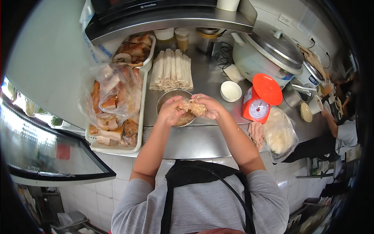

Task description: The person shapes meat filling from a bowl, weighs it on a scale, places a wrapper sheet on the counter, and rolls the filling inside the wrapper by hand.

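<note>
Over a round metal bowl (160, 102) on the steel counter, both hands hold one piece of pale brown meat (198, 109) between them. My left hand (171, 111) grips its left end with bent fingers. On the other side, my right hand (209, 106) pinches the upper right of the piece. More shredded or minced food lies in the bowl below, partly hidden by the hands. Just behind the bowl is a stack of pale rolled wraps (171, 70). A small white bowl (231, 91) stands to the right.
At left is a white tray (143, 113) of roasted meat and plastic. A red scale (258, 109), sliced meat (256, 134) and a bag of pale food (279, 134) are on the right, before a large cooker (255, 58). Another person (344, 134) stands far right.
</note>
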{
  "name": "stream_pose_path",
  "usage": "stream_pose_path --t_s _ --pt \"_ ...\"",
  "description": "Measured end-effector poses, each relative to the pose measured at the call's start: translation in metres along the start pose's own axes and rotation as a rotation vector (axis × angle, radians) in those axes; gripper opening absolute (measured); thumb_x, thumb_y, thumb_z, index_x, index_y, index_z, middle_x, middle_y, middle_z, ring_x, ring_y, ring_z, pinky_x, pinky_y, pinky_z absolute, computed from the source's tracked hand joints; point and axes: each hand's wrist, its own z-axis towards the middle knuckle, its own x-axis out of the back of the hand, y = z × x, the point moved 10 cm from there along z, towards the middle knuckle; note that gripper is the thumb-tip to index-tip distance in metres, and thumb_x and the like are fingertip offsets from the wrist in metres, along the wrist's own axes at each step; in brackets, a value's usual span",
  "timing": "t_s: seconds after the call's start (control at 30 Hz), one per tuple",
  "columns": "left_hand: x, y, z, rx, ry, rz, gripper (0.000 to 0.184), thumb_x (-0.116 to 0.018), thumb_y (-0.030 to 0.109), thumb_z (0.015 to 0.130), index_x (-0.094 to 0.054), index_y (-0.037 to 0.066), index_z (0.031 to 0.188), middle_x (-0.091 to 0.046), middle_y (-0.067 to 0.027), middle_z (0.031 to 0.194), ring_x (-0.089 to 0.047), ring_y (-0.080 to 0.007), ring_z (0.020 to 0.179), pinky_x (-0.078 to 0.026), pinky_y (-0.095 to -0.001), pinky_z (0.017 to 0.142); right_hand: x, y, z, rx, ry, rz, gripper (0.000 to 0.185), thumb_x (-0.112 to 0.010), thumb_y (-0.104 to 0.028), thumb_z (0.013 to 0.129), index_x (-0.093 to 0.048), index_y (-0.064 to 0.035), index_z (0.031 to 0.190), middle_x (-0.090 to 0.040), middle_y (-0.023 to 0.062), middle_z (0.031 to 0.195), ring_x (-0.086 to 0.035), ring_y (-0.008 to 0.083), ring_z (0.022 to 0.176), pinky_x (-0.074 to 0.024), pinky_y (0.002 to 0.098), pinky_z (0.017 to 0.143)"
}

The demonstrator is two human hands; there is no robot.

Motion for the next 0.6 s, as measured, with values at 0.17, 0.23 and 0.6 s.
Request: stream_pose_path --t_s 0.17,0.23,0.6 --pt "0.01 -0.004 0.008 -0.039 0.033 0.023 0.023 -0.058 0.008 0.083 -0.05 0.005 0.104 -0.057 -0.0056 0.09 -0.057 -0.0174 0.079 -0.047 -0.0313 0.06 0.024 -0.037 -0.024 0.107 -0.09 0.112 0.025 -0.054 -0.013 0.079 -0.051 -0.0128 0.104 -0.059 0.0056 0.096 -0.06 0.0219 0.084 -0.049 0.0381 0.065" --pt "0.013 -0.001 0.008 -0.097 0.061 0.196 0.023 -0.058 0.013 0.084 -0.052 0.006 0.105 -0.057 -0.0039 0.092 -0.056 -0.0157 0.08 -0.046 -0.0304 0.059 0.047 -0.075 -0.053 0.17 0.026 0.059 0.028 -0.053 -0.01 0.077 -0.049 -0.0118 0.104 -0.058 0.0064 0.097 -0.059 0.0229 0.087 -0.0489 0.0374 0.066" --pt "0.045 -0.002 -0.003 -0.156 0.29 0.534 0.022 -0.051 0.022 0.089 -0.054 0.008 0.106 -0.055 -0.0014 0.101 -0.053 -0.0123 0.088 -0.047 -0.0286 0.066 0.221 -0.217 -0.198 0.176 0.838 -0.851 0.055 -0.055 -0.004 0.072 -0.04 -0.0034 0.126 -0.058 0.0097 0.098 -0.057 0.0152 0.081 -0.0488 0.0287 0.065"
